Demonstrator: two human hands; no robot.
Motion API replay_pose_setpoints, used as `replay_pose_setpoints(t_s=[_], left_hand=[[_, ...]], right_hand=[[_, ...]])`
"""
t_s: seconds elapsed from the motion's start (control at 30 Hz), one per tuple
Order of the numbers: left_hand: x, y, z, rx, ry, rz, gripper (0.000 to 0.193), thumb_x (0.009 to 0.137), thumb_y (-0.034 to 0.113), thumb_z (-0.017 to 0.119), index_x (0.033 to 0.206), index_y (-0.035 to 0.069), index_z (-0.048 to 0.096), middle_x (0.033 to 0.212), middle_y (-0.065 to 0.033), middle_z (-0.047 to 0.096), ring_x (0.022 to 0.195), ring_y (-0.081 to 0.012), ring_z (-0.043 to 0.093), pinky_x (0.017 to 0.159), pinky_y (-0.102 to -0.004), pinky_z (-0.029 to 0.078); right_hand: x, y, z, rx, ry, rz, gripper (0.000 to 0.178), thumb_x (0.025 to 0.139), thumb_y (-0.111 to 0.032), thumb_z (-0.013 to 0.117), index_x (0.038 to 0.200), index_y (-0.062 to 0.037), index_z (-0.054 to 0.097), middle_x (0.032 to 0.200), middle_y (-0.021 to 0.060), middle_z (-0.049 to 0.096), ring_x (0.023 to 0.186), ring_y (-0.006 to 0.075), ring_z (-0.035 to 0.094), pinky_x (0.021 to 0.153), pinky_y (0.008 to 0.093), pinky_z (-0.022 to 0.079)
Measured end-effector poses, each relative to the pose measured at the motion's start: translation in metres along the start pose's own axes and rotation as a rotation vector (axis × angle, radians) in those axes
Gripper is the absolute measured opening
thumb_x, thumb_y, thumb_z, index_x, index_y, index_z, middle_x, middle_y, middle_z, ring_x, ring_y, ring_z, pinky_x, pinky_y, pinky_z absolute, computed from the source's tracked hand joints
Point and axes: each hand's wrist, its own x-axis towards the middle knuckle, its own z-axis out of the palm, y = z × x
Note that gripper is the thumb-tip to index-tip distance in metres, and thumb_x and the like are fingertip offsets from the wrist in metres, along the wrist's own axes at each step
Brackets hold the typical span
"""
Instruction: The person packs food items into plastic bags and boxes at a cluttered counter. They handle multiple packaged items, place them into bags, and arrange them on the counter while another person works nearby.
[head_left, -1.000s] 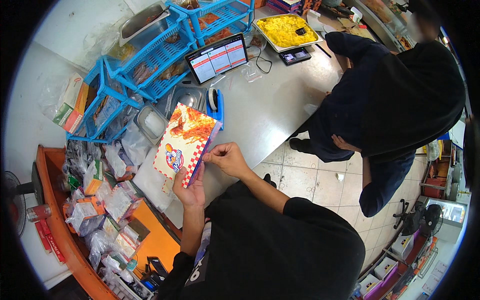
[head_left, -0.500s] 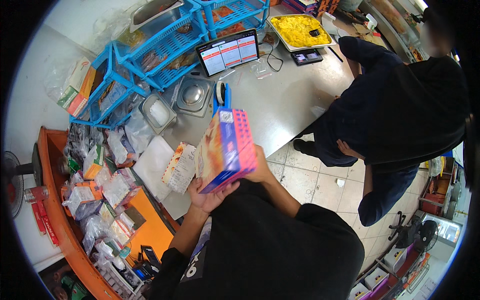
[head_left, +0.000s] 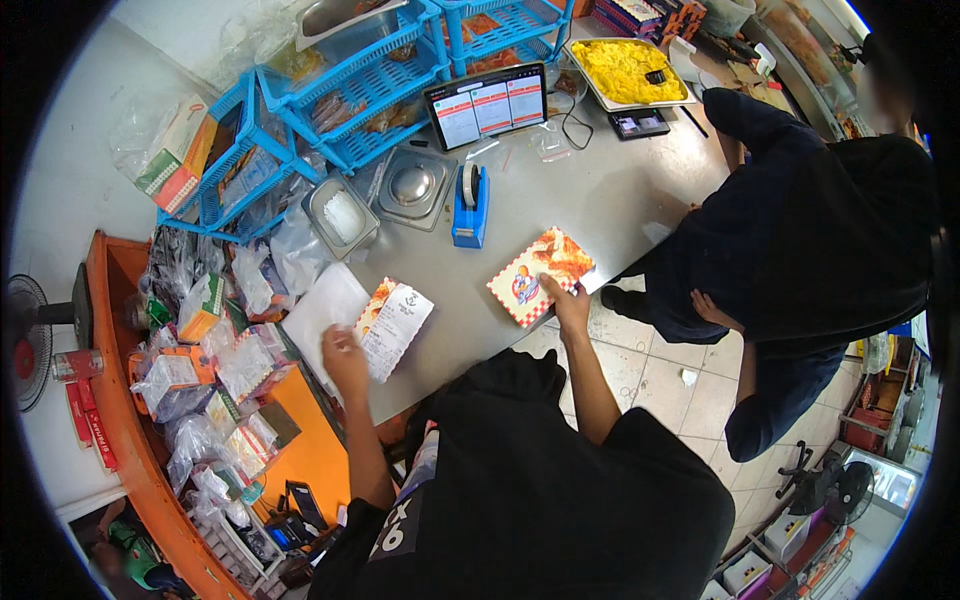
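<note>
My right hand (head_left: pixel 568 303) grips a small cardboard food box (head_left: pixel 522 288) by its near edge, thumb on top, over the front edge of the steel counter. The box is cream with a red checkered border and a food picture. My left hand (head_left: pixel 345 362) is at the stack of white plastic bags (head_left: pixel 312 318); its fingers are blurred. Beside it lies a printed receipt (head_left: pixel 398 325), with a patterned orange and cream piece (head_left: pixel 376 300) showing at its far left edge. A blue tape dispenser (head_left: pixel 470 215) stands beyond, between both hands.
Steel counter (head_left: pixel 600 170) holds a lidded pan (head_left: pixel 410 185), a tub of white stuff (head_left: pixel 342 218), a tablet (head_left: pixel 488 106) and a tray of yellow food (head_left: pixel 625 75). Blue racks (head_left: pixel 370 150) stand behind. Bagged boxes (head_left: pixel 245 365) fill the left side. A co-worker (head_left: pixel 800 220) stands right.
My left hand has let go of the box and moved left to the white bags. My right hand has taken the box to the right, now showing a cream checkered face.
</note>
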Motion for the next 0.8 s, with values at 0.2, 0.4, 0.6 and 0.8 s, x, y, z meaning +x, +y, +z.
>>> replay_pose_setpoints(t_s=[0.2, 0.4, 0.6, 0.8], left_hand=[[0.037, -0.1, -0.01, -0.026, -0.445, 0.07, 0.022, 0.086, -0.008, 0.057, 0.106, -0.006, 0.067, 0.097, -0.0153, 0.071, 0.086, -0.0215, 0.069, 0.078, -0.0321, 0.055], [0.034, -0.13, 0.007, -0.411, -0.831, -0.145, 0.016, 0.086, -0.004, 0.067, 0.102, -0.005, 0.069, 0.1, -0.0144, 0.072, 0.085, -0.0201, 0.069, 0.075, -0.03, 0.057], [0.014, -0.063, 0.01, 0.436, -0.204, 0.279, 0.03, 0.087, 0.011, 0.062, 0.115, 0.0, 0.064, 0.105, -0.0205, 0.063, 0.093, -0.0407, 0.061, 0.087, -0.0474, 0.049], [0.004, -0.059, 0.001, 0.601, -0.217, -0.055, 0.023, 0.092, 0.02, 0.06, 0.106, 0.002, 0.064, 0.1, -0.0198, 0.063, 0.085, -0.0403, 0.064, 0.077, -0.0487, 0.052]], right_hand=[[-0.032, -0.054, 0.046, -0.56, 0.186, -0.876, 0.085, 0.07, -0.026, 0.085, 0.136, 0.0079, 0.043, 0.136, 0.0278, 0.048, 0.133, 0.0409, 0.04, 0.111, 0.0471, 0.031], [-0.137, -0.079, 0.175, -0.992, -1.151, -1.344, 0.09, 0.066, -0.052, 0.082, 0.144, -0.0202, 0.049, 0.156, 0.0203, 0.028, 0.148, 0.0432, 0.013, 0.114, 0.0688, 0.008], [-0.114, 0.001, 0.221, -1.334, -1.134, -1.259, 0.073, 0.072, -0.069, 0.063, 0.123, -0.0172, 0.067, 0.156, 0.0171, 0.03, 0.148, 0.045, 0.011, 0.109, 0.0765, 0.003], [-0.077, -0.014, 0.178, -1.302, -1.027, -1.294, 0.043, 0.071, -0.043, 0.069, 0.103, -0.0156, 0.075, 0.151, 0.0109, 0.038, 0.147, 0.0386, 0.02, 0.113, 0.0721, 0.008]])
